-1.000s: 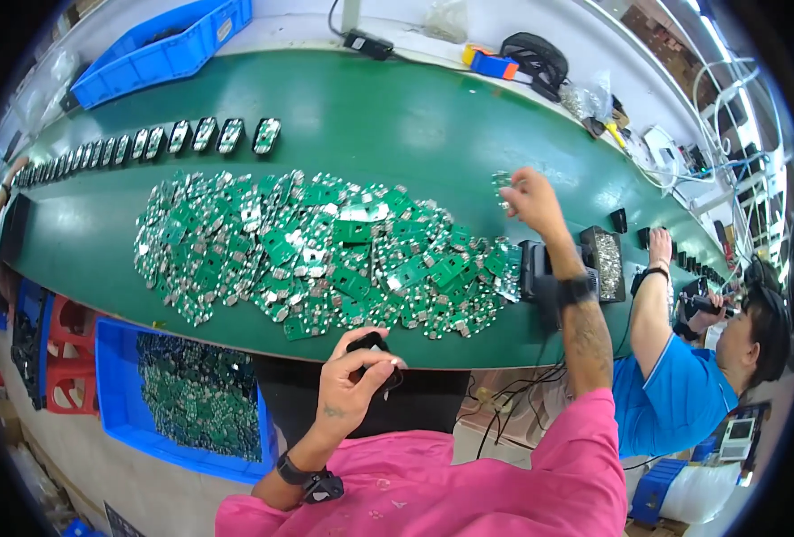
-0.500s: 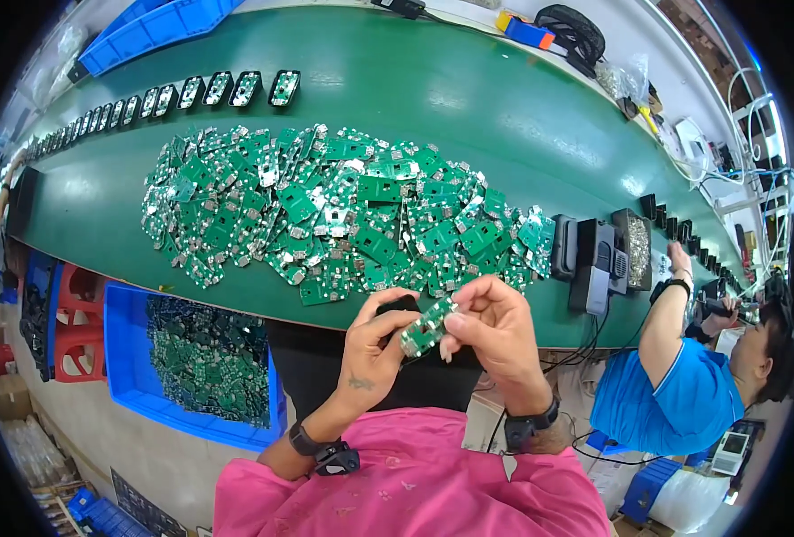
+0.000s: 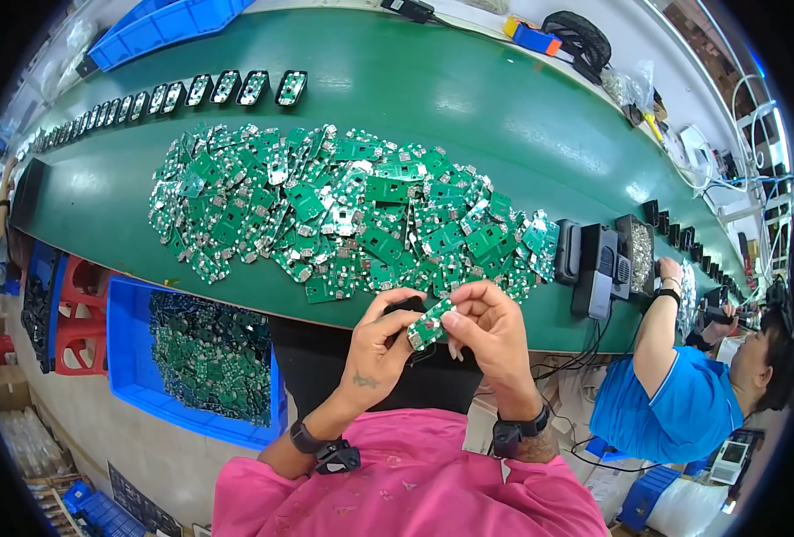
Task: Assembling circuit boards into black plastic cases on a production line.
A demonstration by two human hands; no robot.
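Just off the table's near edge, I hold a small green circuit board (image 3: 429, 328) between my two hands. My left hand (image 3: 375, 350) grips its lower left end with fingers bent, and a black piece (image 3: 404, 307), apparently a plastic casing, shows between those fingers. Thumb and fingertips of my right hand (image 3: 486, 326) pinch the board's upper right end. Right behind my fingers lies a wide heap of similar circuit boards (image 3: 307, 201) on the green table (image 3: 469, 98).
A row of black casings with boards inside (image 3: 291, 88) runs along the far left. Black devices (image 3: 597, 268) and a tray of small metal parts (image 3: 639, 255) stand right of the heap. A blue crate (image 3: 133, 394) of boards is below left. A co-worker in blue (image 3: 665, 403) sits at right.
The board in my hands has turned slightly and my right hand has shifted a little left. The co-worker's hand has drawn back slightly. The whole view has moved slightly.
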